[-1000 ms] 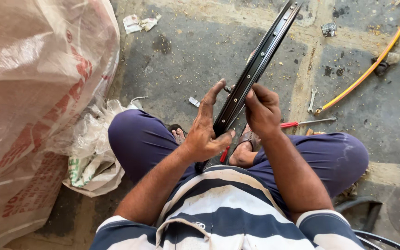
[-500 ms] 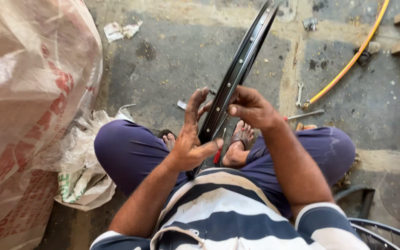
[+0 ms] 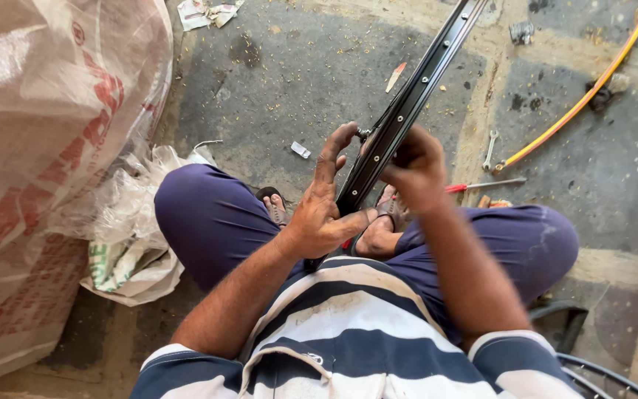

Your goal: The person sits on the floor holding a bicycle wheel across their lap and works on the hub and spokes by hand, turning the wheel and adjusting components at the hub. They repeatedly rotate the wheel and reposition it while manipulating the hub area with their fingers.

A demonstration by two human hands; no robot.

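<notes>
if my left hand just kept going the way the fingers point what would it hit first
Probably the long black metal bicycle rim: the left hand lies along its left edge, fingers aimed up the frame. If it slid past the rim, bare grey concrete floor comes next; depth is unclear.
</notes>
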